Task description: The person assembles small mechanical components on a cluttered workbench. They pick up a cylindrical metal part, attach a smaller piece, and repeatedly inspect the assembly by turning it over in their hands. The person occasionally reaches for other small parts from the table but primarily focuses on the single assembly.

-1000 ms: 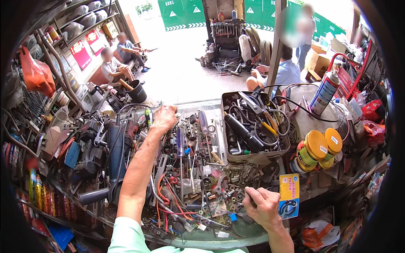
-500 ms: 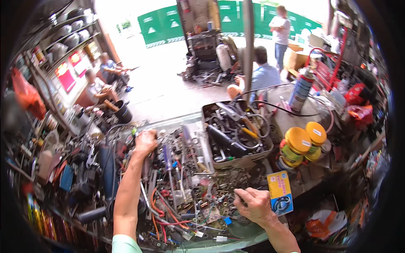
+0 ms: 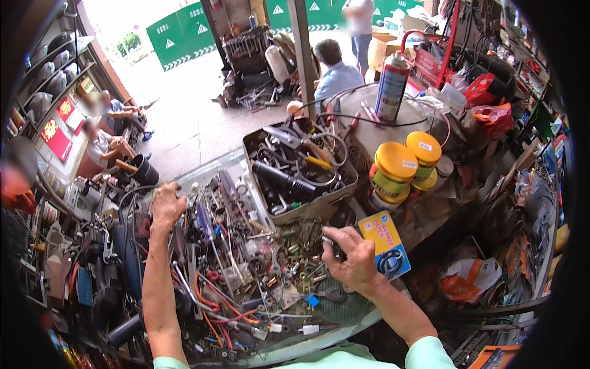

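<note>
My left hand (image 3: pixel 167 208) is at the far left of the cluttered bench, its fingers curled down over the edge of the tool heap. What those fingers hold, if anything, is hidden. Over the loose nuts and bolts (image 3: pixel 295 270), my right hand (image 3: pixel 355 257) is pinched, forefinger against thumb. A small dark piece shows between them, too unclear to name. Just right of this hand lies a yellow and blue box (image 3: pixel 386 241). Between my hands are a purple-handled screwdriver (image 3: pixel 204 220), red and orange wires (image 3: pixel 224 301) and a small blue connector (image 3: pixel 313 301).
A metal tin (image 3: pixel 307 212) full of tools stands behind the loose parts. Yellow-lidded jars (image 3: pixel 394 161) and a spray can (image 3: pixel 391 89) are at the right. A black bucket (image 3: pixel 145 170) stands beyond the bench at left. Several people sit or stand farther off, one in a blue shirt (image 3: pixel 338 80).
The view has turned, so the bench and its things sit farther left. My right hand has moved up beside the yellow and blue box; my left hand stays by the bench's far left.
</note>
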